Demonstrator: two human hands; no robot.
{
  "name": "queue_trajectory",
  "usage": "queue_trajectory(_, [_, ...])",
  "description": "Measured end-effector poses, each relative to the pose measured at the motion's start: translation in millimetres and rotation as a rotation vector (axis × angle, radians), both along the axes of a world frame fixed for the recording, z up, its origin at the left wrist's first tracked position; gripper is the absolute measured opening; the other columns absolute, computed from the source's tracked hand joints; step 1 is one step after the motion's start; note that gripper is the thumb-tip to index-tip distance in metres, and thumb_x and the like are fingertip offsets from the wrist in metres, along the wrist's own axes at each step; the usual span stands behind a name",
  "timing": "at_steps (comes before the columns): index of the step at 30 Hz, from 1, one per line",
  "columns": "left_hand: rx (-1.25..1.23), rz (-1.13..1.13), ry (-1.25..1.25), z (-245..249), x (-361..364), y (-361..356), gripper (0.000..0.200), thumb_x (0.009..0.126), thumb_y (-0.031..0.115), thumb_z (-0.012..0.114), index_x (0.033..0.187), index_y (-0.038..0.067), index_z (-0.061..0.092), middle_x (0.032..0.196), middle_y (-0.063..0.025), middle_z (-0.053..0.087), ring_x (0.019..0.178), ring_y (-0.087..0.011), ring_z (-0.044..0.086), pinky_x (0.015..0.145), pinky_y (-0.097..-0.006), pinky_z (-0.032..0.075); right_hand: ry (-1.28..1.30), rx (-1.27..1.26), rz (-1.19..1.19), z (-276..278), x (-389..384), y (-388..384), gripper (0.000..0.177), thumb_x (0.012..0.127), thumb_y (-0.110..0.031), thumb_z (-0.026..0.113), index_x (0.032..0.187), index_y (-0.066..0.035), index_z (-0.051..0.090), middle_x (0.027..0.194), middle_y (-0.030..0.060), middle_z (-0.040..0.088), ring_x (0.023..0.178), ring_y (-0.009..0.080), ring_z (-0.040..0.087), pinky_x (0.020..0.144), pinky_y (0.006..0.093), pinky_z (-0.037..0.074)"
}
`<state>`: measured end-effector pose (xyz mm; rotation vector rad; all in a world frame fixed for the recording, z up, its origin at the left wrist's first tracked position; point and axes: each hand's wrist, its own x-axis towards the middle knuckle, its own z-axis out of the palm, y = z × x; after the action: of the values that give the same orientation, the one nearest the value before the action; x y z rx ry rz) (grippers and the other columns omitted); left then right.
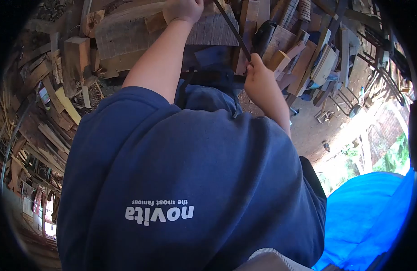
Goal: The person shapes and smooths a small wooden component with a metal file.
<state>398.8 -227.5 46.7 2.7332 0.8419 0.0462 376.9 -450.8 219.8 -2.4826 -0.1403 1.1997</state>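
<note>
My right hand (258, 72) is closed around the near end of a long, thin dark bar (231, 23). The bar slants up and left, past the top edge of the view. Just beyond that hand lies a black, rounded object (264, 37). Over a thick, weathered grey timber (127, 36) reaches my left hand (183, 10), close beside a small brown wood block (155, 21). The top edge of the view cuts off its fingers.
Stacked wood offcuts (323, 63) crowd the right side, and more scrap boards (52, 135) lie on the left. An upright wood block (77, 56) stands left of the timber. Bright blue sheeting (366, 217) hangs at lower right, near bare ground (308, 124).
</note>
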Motion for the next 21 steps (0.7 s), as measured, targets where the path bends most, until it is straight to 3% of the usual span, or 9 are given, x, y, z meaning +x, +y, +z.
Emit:
queue_trajectory(2, [-0.032, -0.123, 0.030, 3.1, -1.2, 0.6, 0.044, 0.097, 0.031, 0.044, 0.072, 0.002, 0.066, 0.078, -0.0137, 0.067, 0.081, -0.0298, 0.065, 0.075, -0.0457, 0.052, 0.028, -0.021, 0.029, -7.3, 15.4, 8.4, 0.015, 0.098, -0.014, 0.044, 0.110, -0.005, 0.048, 0.096, 0.0306, 0.064, 0.098, 0.0508, 0.060, 0.079, 0.0530, 0.048])
queue_trajectory(4, [0.003, -0.118, 0.001, -0.9, -0.9, -0.2, 0.043, 0.097, 0.031, 0.045, 0.072, 0.002, 0.065, 0.076, -0.0135, 0.067, 0.079, -0.0300, 0.065, 0.074, -0.0459, 0.052, 0.029, -0.012, 0.108, -34.3, 31.8, 27.8, 0.026, 0.090, -0.011, 0.047, 0.115, -0.005, 0.048, 0.100, 0.0354, 0.063, 0.099, 0.0536, 0.059, 0.086, 0.0577, 0.047])
queue_trajectory(6, [0.035, -0.111, -0.016, -6.1, -3.2, -1.9, 0.043, 0.096, 0.030, 0.045, 0.071, 0.002, 0.065, 0.075, -0.0132, 0.066, 0.077, -0.0301, 0.064, 0.073, -0.0462, 0.051, -0.066, 0.031, 0.132, -72.8, 41.8, 56.6, 0.028, 0.086, -0.010, 0.049, 0.114, -0.002, 0.048, 0.101, 0.0371, 0.062, 0.100, 0.0536, 0.059, 0.088, 0.0566, 0.048])
queue_trajectory(8, [0.003, -0.132, -0.095, -10.6, -3.5, 0.2, 0.042, 0.096, 0.029, 0.046, 0.068, 0.003, 0.065, 0.073, -0.0130, 0.065, 0.075, -0.0300, 0.064, 0.071, -0.0454, 0.051, -0.165, 0.091, 0.069, -98.3, 47.1, 84.2, 0.028, 0.093, -0.014, 0.047, 0.119, -0.003, 0.047, 0.099, 0.0375, 0.061, 0.099, 0.0540, 0.058, 0.085, 0.0574, 0.046])
queue_trajectory(11, [0.090, -0.108, -0.087, -15.8, -2.6, 0.7, 0.042, 0.095, 0.028, 0.047, 0.066, 0.004, 0.064, 0.072, -0.0127, 0.065, 0.072, -0.0301, 0.064, 0.069, -0.0441, 0.052, -0.254, 0.120, 0.036, -128.2, 42.5, 97.8, 0.034, 0.093, -0.015, 0.048, 0.124, -0.004, 0.044, 0.097, 0.0383, 0.062, 0.097, 0.0549, 0.057, 0.085, 0.0586, 0.046])
queue_trajectory(15, [0.100, -0.090, -0.092, -13.6, -1.6, -0.1, 0.042, 0.095, 0.028, 0.047, 0.066, 0.004, 0.064, 0.071, -0.0123, 0.065, 0.073, -0.0298, 0.064, 0.069, -0.0429, 0.053, -0.181, 0.166, -0.057, -121.4, 15.8, 74.6, 0.031, 0.088, -0.009, 0.049, 0.117, -0.002, 0.042, 0.097, 0.0365, 0.063, 0.094, 0.0533, 0.061, 0.084, 0.0585, 0.048])
queue_trajectory(21, [0.026, -0.078, -0.078, -5.8, -3.4, -1.9, 0.042, 0.096, 0.029, 0.045, 0.068, 0.004, 0.065, 0.074, -0.0129, 0.066, 0.075, -0.0297, 0.065, 0.070, -0.0433, 0.053, -0.151, 0.208, -0.094, -91.0, -59.7, -8.1, 0.018, 0.096, -0.012, 0.046, 0.112, -0.006, 0.041, 0.087, 0.0337, 0.064, 0.085, 0.0526, 0.061, 0.073, 0.0602, 0.048])
